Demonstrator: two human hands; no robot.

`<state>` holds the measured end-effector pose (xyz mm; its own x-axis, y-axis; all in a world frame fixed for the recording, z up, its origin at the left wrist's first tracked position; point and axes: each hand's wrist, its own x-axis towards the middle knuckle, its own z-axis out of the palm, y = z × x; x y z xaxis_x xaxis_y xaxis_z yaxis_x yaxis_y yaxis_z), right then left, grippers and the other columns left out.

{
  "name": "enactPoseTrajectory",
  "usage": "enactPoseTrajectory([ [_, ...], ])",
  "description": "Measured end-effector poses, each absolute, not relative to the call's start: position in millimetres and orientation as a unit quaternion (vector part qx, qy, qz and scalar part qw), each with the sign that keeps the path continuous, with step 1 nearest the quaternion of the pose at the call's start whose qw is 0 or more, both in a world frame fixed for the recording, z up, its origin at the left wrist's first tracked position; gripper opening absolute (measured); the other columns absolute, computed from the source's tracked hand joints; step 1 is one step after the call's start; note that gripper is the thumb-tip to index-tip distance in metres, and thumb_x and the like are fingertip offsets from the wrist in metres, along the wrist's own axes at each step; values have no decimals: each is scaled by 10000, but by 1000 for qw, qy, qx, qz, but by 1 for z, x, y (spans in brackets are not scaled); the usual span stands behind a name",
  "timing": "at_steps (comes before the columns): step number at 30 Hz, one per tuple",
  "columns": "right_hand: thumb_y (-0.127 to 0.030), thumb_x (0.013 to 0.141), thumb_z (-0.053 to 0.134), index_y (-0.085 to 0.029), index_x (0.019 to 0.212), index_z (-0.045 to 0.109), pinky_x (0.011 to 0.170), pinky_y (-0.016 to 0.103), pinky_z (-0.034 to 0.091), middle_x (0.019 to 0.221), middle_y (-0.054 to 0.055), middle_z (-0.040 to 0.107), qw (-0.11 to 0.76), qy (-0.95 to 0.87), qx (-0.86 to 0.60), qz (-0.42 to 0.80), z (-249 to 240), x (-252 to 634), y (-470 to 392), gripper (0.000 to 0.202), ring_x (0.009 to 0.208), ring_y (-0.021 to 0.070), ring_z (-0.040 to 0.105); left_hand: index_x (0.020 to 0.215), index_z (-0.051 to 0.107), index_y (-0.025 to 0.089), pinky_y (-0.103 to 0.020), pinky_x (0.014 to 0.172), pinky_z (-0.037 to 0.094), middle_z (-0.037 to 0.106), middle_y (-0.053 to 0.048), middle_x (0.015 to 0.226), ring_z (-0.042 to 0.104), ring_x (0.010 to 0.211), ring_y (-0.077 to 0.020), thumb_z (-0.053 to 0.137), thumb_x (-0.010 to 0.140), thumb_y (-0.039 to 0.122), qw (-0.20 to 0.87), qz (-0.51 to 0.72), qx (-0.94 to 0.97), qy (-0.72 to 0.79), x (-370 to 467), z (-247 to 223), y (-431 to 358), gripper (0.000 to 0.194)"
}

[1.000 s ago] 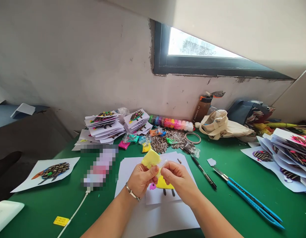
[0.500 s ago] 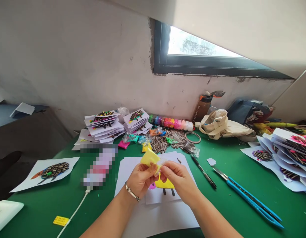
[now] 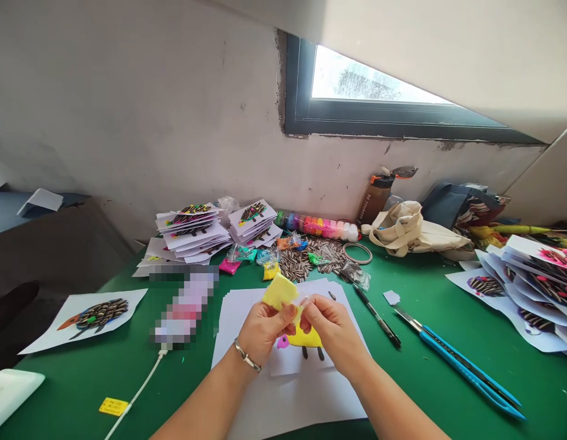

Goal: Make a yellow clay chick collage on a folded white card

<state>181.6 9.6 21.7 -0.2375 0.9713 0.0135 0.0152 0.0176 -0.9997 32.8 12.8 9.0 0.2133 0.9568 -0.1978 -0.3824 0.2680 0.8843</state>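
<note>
My left hand point(image 3: 265, 328), with a bracelet at the wrist, grips a small flat packet of yellow modelling clay point(image 3: 280, 291). My right hand point(image 3: 323, 319) is closed in a pinch at the packet's right end, where a bit of clear plastic shows. Its fingertips partly hide what they grip. Below both hands lies a white card point(image 3: 290, 365) with a yellow clay shape point(image 3: 306, 338), a pink clay piece point(image 3: 282, 342) and two dark legs on it. The card rests on a stack of white paper point(image 3: 237, 305).
Sunflower seeds point(image 3: 296, 264) and small clay bags lie beyond the paper. A black pen point(image 3: 378, 318) and a blue craft knife point(image 3: 466, 360), blade out, lie right. Finished seed pictures point(image 3: 191, 235) are stacked back left, others point(image 3: 535, 293) far right. A white cable point(image 3: 139, 391) runs left.
Both hands stay above the card. The yellow packet has turned slightly and shows more of its flat face; my right fingers have shifted a little at its edge.
</note>
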Motion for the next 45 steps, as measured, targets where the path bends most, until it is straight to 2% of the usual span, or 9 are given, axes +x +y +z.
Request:
enactPoseTrajectory([
  [6,-477,861,509,-171,601,528,621,248,372,578,-8,538,431,-523,-430,596,15,181,12,402,601,120,486,728,682,140,-255,581,434,591,-11,621,517,588,-125,781,633,445,646,471,424,425,28,8,14,334],
  [13,-517,827,554,-158,671,544,557,224,345,565,-16,526,399,-441,-394,701,11,182,14,392,520,85,434,701,674,143,-267,570,436,609,-17,625,525,582,-139,806,581,443,622,466,451,439,29,10,15,349],
  [16,-464,817,575,-154,684,552,550,214,343,568,-24,509,374,-420,-377,736,14,186,14,338,505,72,413,695,674,143,-263,551,431,607,-15,609,524,566,-138,799,584,445,614,463,453,451,30,8,15,345],
  [23,-231,747,554,-151,701,588,546,209,338,564,-27,502,356,-417,-380,745,13,189,17,99,513,72,415,708,667,139,-249,525,440,614,-6,596,526,538,-126,787,589,443,610,462,452,458,31,5,16,348],
  [27,-239,757,550,-155,702,576,528,210,340,573,-25,498,363,-407,-380,747,12,187,16,104,518,77,429,689,657,135,-248,536,451,617,-7,589,533,537,-125,792,582,426,599,467,459,462,31,9,17,338],
  [32,-386,819,567,-145,721,585,515,216,370,601,-7,535,358,-401,-381,752,10,186,16,261,498,74,468,721,659,141,-247,556,463,637,-9,629,558,574,-133,765,628,416,600,476,461,449,32,11,16,309],
  [35,-422,811,593,-137,767,614,507,225,400,611,10,575,345,-393,-382,762,10,187,16,289,481,84,517,710,649,145,-246,547,458,640,-5,631,562,578,-137,766,628,399,601,476,460,448,32,10,14,291],
  [45,-305,730,673,-131,809,617,542,238,477,676,56,662,332,-358,-400,776,8,187,18,200,580,139,638,662,653,148,-230,525,444,618,7,592,532,551,-126,760,618,357,551,479,486,481,31,10,16,238],
])
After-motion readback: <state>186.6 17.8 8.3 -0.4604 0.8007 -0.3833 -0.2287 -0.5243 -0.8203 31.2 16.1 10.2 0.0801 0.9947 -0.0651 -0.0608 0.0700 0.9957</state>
